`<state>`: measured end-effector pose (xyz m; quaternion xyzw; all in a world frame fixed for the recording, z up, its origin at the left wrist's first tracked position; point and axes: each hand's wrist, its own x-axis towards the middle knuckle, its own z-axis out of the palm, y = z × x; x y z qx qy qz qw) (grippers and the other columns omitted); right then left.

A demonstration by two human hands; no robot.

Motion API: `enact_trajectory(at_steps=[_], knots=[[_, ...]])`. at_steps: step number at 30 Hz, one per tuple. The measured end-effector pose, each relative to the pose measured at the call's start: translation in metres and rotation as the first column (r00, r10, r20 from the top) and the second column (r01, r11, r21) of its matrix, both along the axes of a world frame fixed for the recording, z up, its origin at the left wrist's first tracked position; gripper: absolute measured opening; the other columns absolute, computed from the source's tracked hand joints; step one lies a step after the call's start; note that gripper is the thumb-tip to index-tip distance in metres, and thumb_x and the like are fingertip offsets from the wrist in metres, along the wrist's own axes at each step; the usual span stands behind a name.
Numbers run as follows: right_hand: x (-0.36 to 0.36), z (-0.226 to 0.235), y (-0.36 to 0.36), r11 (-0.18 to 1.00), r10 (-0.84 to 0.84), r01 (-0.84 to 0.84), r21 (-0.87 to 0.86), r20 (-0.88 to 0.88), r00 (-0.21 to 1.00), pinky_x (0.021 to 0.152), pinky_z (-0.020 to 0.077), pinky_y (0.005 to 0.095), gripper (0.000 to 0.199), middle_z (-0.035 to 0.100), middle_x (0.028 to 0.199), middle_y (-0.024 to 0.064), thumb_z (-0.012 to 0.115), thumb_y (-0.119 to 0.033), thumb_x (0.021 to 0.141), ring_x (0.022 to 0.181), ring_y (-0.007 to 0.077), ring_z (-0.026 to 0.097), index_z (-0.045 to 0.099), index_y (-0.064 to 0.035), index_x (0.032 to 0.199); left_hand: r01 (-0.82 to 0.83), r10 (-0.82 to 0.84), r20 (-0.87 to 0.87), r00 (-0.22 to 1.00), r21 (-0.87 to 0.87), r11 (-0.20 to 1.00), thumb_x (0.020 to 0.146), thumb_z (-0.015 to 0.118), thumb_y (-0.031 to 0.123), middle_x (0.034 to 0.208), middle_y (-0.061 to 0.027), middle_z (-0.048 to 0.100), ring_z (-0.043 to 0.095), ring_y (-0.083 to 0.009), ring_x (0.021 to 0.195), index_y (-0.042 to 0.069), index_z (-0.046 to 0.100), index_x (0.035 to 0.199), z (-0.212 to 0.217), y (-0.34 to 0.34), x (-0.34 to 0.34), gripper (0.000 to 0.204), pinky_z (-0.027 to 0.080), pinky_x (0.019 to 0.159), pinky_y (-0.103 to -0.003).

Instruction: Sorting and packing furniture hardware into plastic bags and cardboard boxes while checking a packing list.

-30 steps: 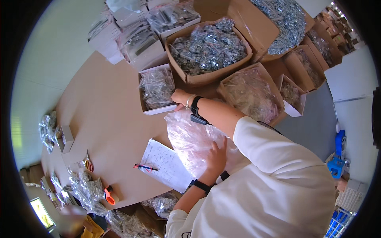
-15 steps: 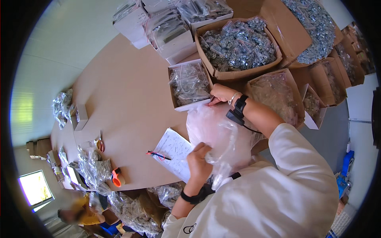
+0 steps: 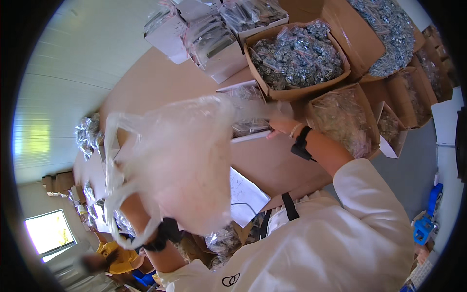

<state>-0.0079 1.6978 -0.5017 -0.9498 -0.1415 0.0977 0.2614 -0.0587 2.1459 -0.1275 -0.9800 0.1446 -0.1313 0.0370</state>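
**Clear bag stretched between both hands above the desk**

The right hand (image 3: 281,125) has its fingers closed on the far corner of a large clear plastic bag (image 3: 180,160). The left hand (image 3: 134,214) sits behind the film, so I cannot tell how its fingers stand. The bag hangs spread in the air over the near left of the brown desk (image 3: 146,92), whose middle lies bare. A white sheet (image 3: 245,192) rests at the near edge. Just beyond the right hand stands a white box (image 3: 248,117); further off, an open cardboard carton (image 3: 296,58) of small silvery packets, with more cartons crowding the right side.
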Motion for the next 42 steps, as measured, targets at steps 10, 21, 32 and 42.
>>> enact_trajectory(at_steps=[10,21,32,42], knots=[[-0.142,0.081,0.022,0.310,-0.115,0.896,0.318,-0.923,0.368,0.072,0.0607,0.0475,0.033,0.045,0.117,0.0234,0.039,-0.003,0.093,0.100,0.0467,0.055,0.035,0.0099,0.123,0.274,-0.234,0.150,0.961,-0.651,0.708,0.072,0.055,-0.004,0.073,-0.0130,0.057,0.056,-0.0227,0.068,-0.006,0.059,0.079,-0.073,-0.106,0.130,0.008,0.043,0.066,-0.028],[-0.284,0.036,-0.022,0.551,-0.525,0.827,0.112,-0.724,0.448,0.073,0.0517,0.0464,0.026,0.058,0.094,0.0329,0.053,-0.016,0.090,0.085,0.0462,0.060,0.054,0.0097,0.096,-0.160,-0.031,-0.335,0.942,-0.526,0.835,0.072,0.060,0.000,0.120,-0.0292,0.044,0.044,-0.0446,0.112,-0.001,0.040,0.127,-0.225,-0.129,0.160,0.058,0.043,0.090,-0.044],[-0.336,0.033,-0.100,0.933,-0.157,0.244,0.265,-0.312,0.937,0.061,0.0507,0.0462,0.020,0.060,0.078,0.0196,0.059,-0.015,0.083,0.065,0.0373,0.063,0.058,0.0052,0.083,0.015,-0.401,-0.557,0.727,-0.572,0.820,0.087,0.054,0.020,0.098,-0.0197,0.064,0.060,-0.0429,0.087,0.001,0.058,0.109,-0.164,-0.379,-0.058,0.029,0.048,0.081,-0.045],[-0.381,0.014,-0.136,0.928,-0.034,0.076,0.366,-0.120,0.992,0.064,0.0437,0.0405,0.018,0.058,0.062,0.0113,0.067,-0.016,0.069,0.061,0.0316,0.056,0.063,0.0013,0.070,-0.045,-0.080,-0.588,0.805,-0.194,0.980,0.088,0.043,0.032,0.094,-0.0236,0.066,0.064,-0.0406,0.088,0.002,0.066,0.096,-0.258,-0.495,-0.081,0.038,0.051,0.077,-0.048]])
